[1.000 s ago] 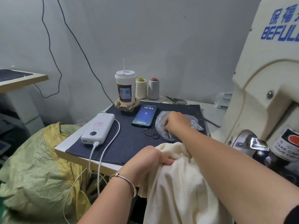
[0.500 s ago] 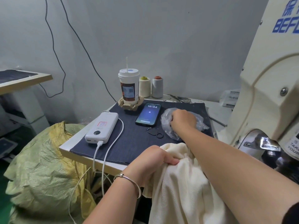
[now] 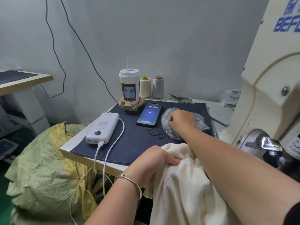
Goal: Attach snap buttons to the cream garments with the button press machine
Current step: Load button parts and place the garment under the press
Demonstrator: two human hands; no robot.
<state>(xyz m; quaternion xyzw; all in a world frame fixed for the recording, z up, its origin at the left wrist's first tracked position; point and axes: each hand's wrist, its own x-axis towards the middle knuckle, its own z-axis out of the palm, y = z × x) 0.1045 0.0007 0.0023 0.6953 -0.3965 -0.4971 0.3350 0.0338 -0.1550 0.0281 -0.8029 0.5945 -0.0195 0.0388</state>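
Grey wall (image 3: 162,38) behind, two black cables hanging down it. Button press machine (image 3: 267,98) at right, cream body, cut off by frame edge; blue lettering only partly legible. Yellow-green woven sack (image 3: 43,168) on floor at left. Small table (image 3: 78,140) w/ dark denim cloth (image 3: 129,143) over top. Cream garment (image 3: 186,192) bunched at table's near edge, gripped by left hand (image 3: 155,161), fingers closed on fabric. Right hand (image 3: 183,119) reaching into clear plastic bag (image 3: 172,132), fingers curled; contents and grip can't be made out. White power bank (image 3: 102,127), phone (image 3: 149,114), lidded cup (image 3: 129,86) w/ straw, two thread spools (image 3: 151,86).
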